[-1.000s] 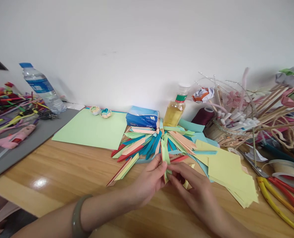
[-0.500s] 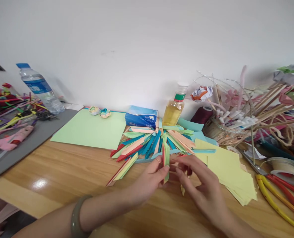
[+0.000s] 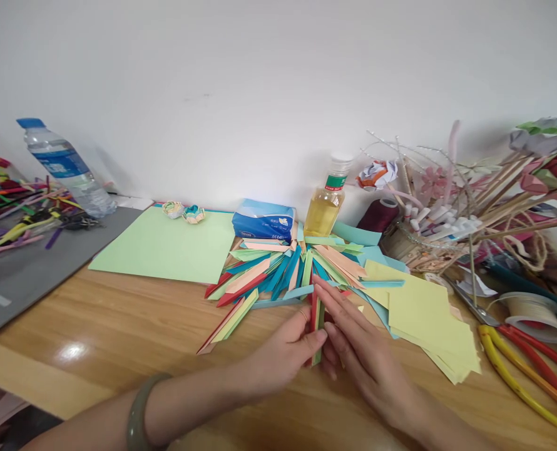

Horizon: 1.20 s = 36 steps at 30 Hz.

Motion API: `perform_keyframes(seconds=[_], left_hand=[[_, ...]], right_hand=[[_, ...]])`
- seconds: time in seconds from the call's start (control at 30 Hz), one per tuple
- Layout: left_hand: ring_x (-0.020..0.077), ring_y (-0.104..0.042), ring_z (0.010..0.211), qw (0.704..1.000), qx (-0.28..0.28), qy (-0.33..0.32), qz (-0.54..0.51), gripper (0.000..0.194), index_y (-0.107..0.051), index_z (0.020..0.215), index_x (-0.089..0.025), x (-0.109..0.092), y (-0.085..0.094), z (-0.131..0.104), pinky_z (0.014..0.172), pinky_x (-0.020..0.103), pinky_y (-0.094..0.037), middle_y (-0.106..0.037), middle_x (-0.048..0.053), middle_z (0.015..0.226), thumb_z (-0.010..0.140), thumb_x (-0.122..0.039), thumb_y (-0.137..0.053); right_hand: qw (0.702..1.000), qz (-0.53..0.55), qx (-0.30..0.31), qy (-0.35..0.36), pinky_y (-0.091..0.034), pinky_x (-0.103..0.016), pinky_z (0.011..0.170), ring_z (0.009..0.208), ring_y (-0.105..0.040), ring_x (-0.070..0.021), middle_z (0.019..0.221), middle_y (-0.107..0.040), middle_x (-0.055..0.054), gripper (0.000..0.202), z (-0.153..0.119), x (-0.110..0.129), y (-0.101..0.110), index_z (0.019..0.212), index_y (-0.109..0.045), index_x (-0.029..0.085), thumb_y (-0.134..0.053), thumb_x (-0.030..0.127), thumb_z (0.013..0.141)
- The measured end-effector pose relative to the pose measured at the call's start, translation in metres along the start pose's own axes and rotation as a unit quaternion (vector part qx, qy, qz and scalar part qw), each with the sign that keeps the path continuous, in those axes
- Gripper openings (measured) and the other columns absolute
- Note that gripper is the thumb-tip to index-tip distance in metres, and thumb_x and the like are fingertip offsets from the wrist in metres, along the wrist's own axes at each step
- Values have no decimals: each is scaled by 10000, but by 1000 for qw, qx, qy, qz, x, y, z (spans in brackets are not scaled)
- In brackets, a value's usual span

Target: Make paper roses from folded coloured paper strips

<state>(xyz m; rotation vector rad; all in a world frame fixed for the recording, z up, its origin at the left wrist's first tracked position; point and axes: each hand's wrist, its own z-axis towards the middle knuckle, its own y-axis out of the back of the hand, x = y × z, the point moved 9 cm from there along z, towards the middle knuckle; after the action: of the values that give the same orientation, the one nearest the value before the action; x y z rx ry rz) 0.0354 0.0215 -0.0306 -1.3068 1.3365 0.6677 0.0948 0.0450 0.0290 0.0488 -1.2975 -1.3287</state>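
Note:
My left hand (image 3: 283,347) grips a small stack of folded paper strips (image 3: 316,316), red and green, between thumb and fingers, standing nearly upright above the table. My right hand (image 3: 363,351) has its fingers stretched out and together, resting along the right side of these strips; its inner side is hidden. Just beyond both hands lies a pile of folded paper strips (image 3: 245,279) in green, blue, red and peach. Left of it is a separate small bundle of strips (image 3: 229,321). Yellow paper sheets (image 3: 433,326) lie right of my right hand.
Behind the pile stand a blue tissue pack (image 3: 264,220) and a bottle of yellow liquid (image 3: 324,210). Green sheets (image 3: 161,244) lie left. Scissors (image 3: 492,329), a thread spool (image 3: 536,316) and a jar of pens and sticks (image 3: 410,244) are at right. A water bottle (image 3: 65,166) stands far left.
My right hand has moved left, and its fingers have straightened against the strips. The strips have come slightly lower. At the far left, a pink object has gone from the grey mat.

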Motion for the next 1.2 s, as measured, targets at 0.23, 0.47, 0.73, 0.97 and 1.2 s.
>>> perform_keyframes(seconds=[0.23, 0.47, 0.73, 0.97, 1.2], left_hand=[[103, -432, 593, 996, 17, 35, 80, 265, -428, 742, -189, 8, -2, -1, 625, 261, -364, -430, -25, 680, 831, -439, -429], [135, -536, 672, 971, 54, 57, 226, 315, -562, 772, -179, -19, 8, -9, 629, 243, -398, -586, 22, 805, 832, -453, -417], [158, -568, 715, 907, -206, -84, 358, 239, -647, 850, -207, -87, 71, -19, 630, 245, -406, -656, 5, 790, 804, -367, -476], [146, -578, 708, 931, -216, -85, 283, 212, -624, 822, -155, -90, 87, -12, 619, 235, -432, -639, 22, 759, 771, -335, -524], [157, -601, 716, 919, -237, -101, 299, 210, -634, 820, -158, -92, 97, -10, 635, 247, -448, -650, 19, 745, 751, -335, -543]], right_hand=[[977, 140, -29, -159, -499, -367, 848, 989, -610, -228, 1034, -676, -62, 233, 9, -26, 19, 995, -682, 256, -556, 363, 830], [918, 292, 31, -264, -538, -294, 641, 769, -640, -187, 902, -700, -43, 224, 8, -42, 8, 806, -714, 216, -648, 411, 719], [901, 288, 62, -318, -472, -237, 502, 522, -580, -125, 624, -651, 1, 197, -6, -51, -17, 755, -711, 195, -683, 373, 676], [968, 150, 104, -174, -501, -264, 616, 699, -624, -158, 837, -684, -23, 152, -2, -35, -20, 819, -700, 237, -566, 308, 817], [995, -2, 87, -52, -474, -314, 798, 939, -594, -184, 1025, -646, -52, 249, 16, -23, 18, 976, -668, 247, -432, 238, 898]])
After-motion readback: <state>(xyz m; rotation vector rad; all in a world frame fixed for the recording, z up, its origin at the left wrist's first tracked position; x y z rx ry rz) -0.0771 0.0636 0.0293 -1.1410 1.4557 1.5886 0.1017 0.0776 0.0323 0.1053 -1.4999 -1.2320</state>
